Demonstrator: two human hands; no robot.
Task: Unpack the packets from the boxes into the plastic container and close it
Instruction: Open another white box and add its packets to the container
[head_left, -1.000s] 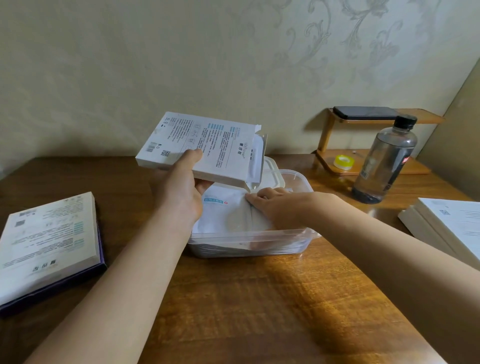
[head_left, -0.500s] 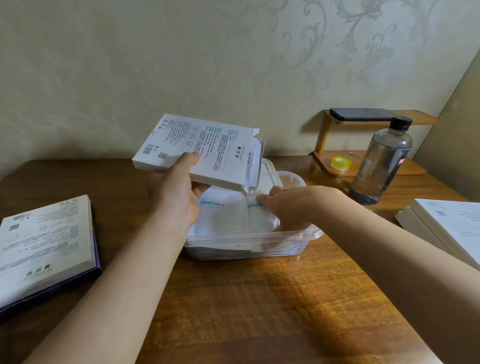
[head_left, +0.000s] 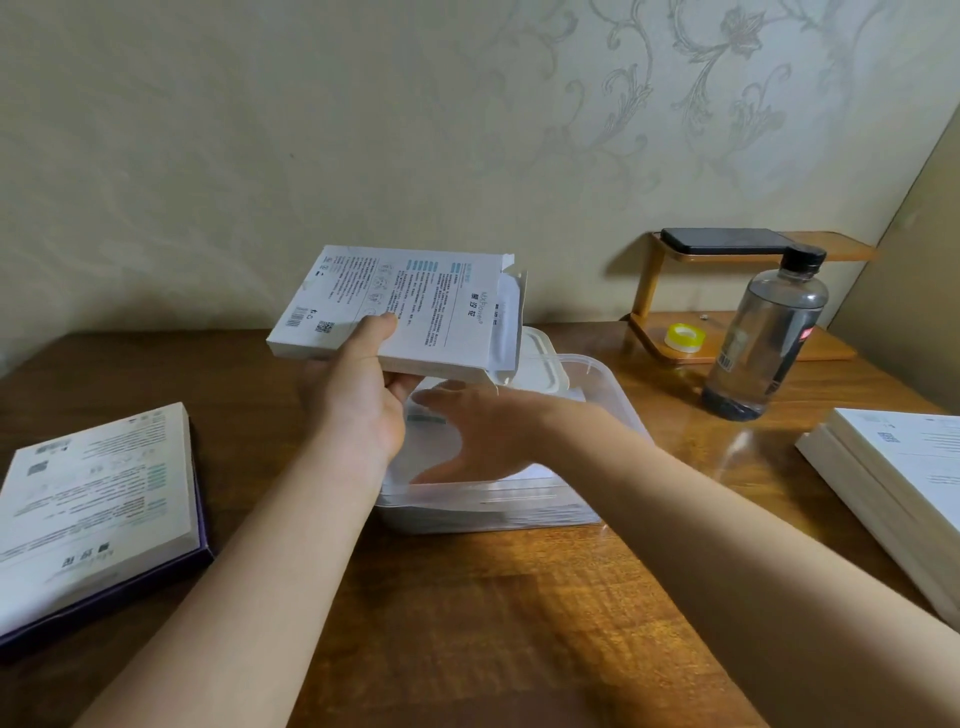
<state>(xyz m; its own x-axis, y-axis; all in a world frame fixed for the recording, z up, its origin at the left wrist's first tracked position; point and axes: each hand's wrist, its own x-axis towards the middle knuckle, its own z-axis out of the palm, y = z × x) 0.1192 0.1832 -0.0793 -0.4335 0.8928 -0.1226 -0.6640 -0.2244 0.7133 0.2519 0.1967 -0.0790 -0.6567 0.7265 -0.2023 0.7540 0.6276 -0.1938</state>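
Observation:
My left hand (head_left: 358, 410) holds a flat white printed box (head_left: 400, 306) tilted above the clear plastic container (head_left: 613, 395); the box's right end flap hangs open. White packets (head_left: 524, 509) lie stacked inside the container. My right hand (head_left: 483, 431) lies flat on the packets, fingers spread and pointing left under the box. The container's white lid (head_left: 540, 358) rests behind it, partly hidden by the box.
Two more boxes (head_left: 98, 499) are stacked at the left, the lower one dark purple. Another stack of white boxes (head_left: 893, 473) sits at the right edge. A clear water bottle (head_left: 763, 338), a wooden shelf (head_left: 675, 343) with a tape roll (head_left: 683, 335) and a phone (head_left: 727, 241) stand at the back right.
My right hand went from pinching the top packet's edge to lying flat and spread on the packets, reaching further left. The box in my left hand stayed nearly where it was.

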